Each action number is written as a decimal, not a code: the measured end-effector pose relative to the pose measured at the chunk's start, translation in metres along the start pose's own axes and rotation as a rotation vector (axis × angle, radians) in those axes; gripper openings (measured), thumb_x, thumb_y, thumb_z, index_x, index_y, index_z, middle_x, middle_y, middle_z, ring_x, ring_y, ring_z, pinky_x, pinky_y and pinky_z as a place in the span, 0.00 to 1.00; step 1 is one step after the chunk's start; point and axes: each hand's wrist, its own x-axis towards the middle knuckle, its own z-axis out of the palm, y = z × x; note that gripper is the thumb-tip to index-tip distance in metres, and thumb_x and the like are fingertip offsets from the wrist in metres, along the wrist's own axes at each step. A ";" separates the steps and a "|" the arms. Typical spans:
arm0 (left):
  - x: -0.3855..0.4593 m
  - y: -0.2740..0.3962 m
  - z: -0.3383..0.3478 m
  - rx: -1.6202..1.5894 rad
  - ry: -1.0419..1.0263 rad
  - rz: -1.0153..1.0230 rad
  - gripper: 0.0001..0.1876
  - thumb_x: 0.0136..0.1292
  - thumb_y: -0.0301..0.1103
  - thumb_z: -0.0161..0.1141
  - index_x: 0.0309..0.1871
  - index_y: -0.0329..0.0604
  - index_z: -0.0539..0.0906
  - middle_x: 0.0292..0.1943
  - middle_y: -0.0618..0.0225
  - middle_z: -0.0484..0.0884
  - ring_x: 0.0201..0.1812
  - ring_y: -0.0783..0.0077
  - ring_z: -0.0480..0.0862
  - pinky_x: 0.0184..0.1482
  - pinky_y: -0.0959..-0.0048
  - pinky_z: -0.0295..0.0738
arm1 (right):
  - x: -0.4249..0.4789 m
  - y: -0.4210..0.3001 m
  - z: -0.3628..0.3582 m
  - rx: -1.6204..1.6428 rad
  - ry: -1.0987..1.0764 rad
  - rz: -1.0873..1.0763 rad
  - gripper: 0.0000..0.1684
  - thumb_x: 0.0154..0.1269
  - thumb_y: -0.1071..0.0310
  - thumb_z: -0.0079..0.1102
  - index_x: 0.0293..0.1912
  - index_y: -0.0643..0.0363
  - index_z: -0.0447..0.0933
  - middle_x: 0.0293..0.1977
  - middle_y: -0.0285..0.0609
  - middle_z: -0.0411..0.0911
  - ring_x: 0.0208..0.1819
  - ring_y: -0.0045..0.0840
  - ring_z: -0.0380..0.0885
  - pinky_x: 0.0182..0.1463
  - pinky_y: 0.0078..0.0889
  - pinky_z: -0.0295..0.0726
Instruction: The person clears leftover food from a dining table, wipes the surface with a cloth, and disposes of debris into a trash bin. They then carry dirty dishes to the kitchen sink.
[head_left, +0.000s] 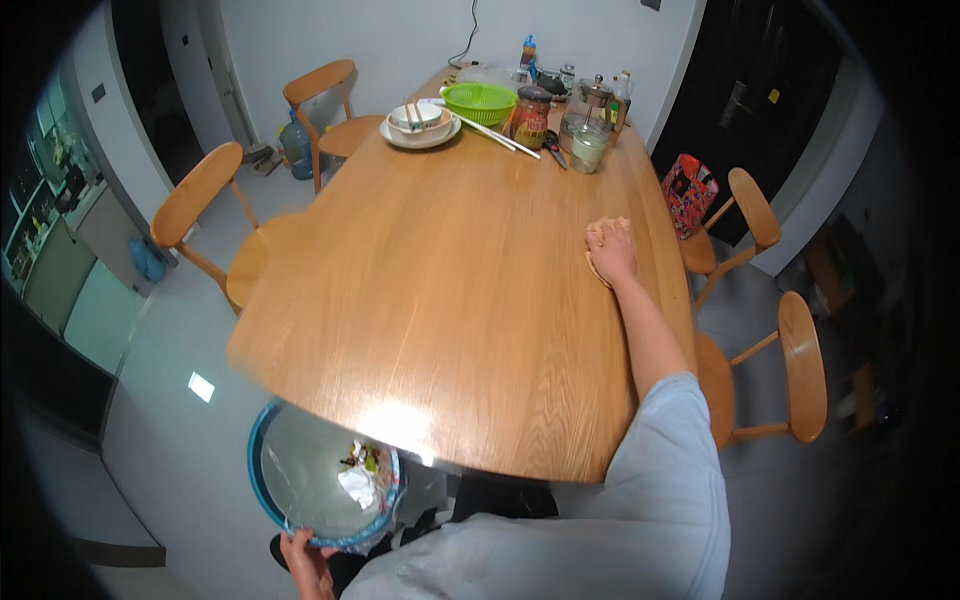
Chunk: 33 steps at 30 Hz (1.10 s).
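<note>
My right hand (613, 253) presses a peach-coloured cloth (598, 272) onto the wooden table (450, 300), close to its right edge. Down at the lower left, my left hand (306, 562) grips the rim of a blue bin (259, 480) lined with a clear plastic bag. Crumpled white tissue (358, 486) and food scraps lie inside the bin, which is held below the table's near edge.
At the table's far end stand stacked bowls on a plate (422, 142), a green basket (480, 105), chopsticks (499, 138), a jar (530, 120), scissors (555, 150), a cup (588, 152) and a glass pot (577, 112). Wooden chairs (199, 187) flank both sides.
</note>
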 end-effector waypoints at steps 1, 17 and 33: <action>0.000 -0.002 0.003 -0.020 0.036 0.015 0.23 0.55 0.30 0.55 0.55 0.34 0.71 0.40 0.60 0.81 0.30 0.66 0.84 0.22 0.72 0.85 | 0.016 -0.008 0.007 0.003 -0.009 -0.035 0.33 0.69 0.45 0.45 0.65 0.57 0.69 0.68 0.54 0.61 0.72 0.43 0.55 0.74 0.38 0.55; 0.025 -0.029 -0.047 0.005 0.103 -0.093 0.18 0.58 0.28 0.64 0.52 0.37 0.76 0.43 0.61 0.81 0.44 0.64 0.80 0.46 0.65 0.77 | 0.011 -0.231 0.074 0.261 -0.161 -0.965 0.27 0.66 0.59 0.56 0.63 0.52 0.70 0.68 0.41 0.63 0.73 0.34 0.54 0.75 0.34 0.55; -0.016 -0.013 -0.007 -0.040 0.002 0.006 0.21 0.55 0.29 0.55 0.54 0.34 0.71 0.40 0.60 0.81 0.30 0.68 0.84 0.22 0.73 0.85 | -0.262 -0.324 -0.043 1.098 -0.861 -1.173 0.13 0.64 0.71 0.55 0.48 0.56 0.78 0.54 0.47 0.77 0.56 0.32 0.76 0.58 0.30 0.75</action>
